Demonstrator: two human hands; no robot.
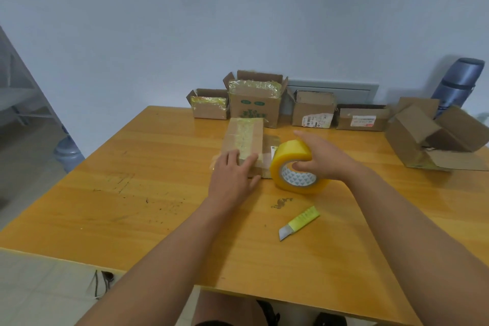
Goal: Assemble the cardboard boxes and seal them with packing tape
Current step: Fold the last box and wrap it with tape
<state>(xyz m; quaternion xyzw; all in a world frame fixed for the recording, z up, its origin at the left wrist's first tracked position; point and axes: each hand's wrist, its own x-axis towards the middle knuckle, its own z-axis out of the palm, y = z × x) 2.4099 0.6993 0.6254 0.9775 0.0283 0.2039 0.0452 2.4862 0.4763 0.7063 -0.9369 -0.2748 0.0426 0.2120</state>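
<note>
Two bare hands work side by side at the middle of a yellow wooden table (132, 209). A small cardboard box (244, 144), already banded with yellowish tape, lies flat just ahead of the left hand (232, 176), whose fingers are laid out straight and press on the box's near end. The box's long axis runs away from the person toward the wall, tilted slightly to the right. Just to its right, the right hand (321, 160) grips a roll of yellow packing tape (293, 165), thumb hooked into the white core and fingers curved over the outer rim. The roll stands on edge on the tabletop, its open core facing the person, close beside the box's near right corner; whether roll and box touch cannot be told. Both forearms reach in from the bottom of the frame, the left angled up from lower left, the right from lower right, wrist bent inward. A yellow utility knife (300, 222) lies near the roll on the person's side, blade end pointing toward the near edge. A row of open cardboard boxes (312, 110) lines the far edge against the wall.
</note>
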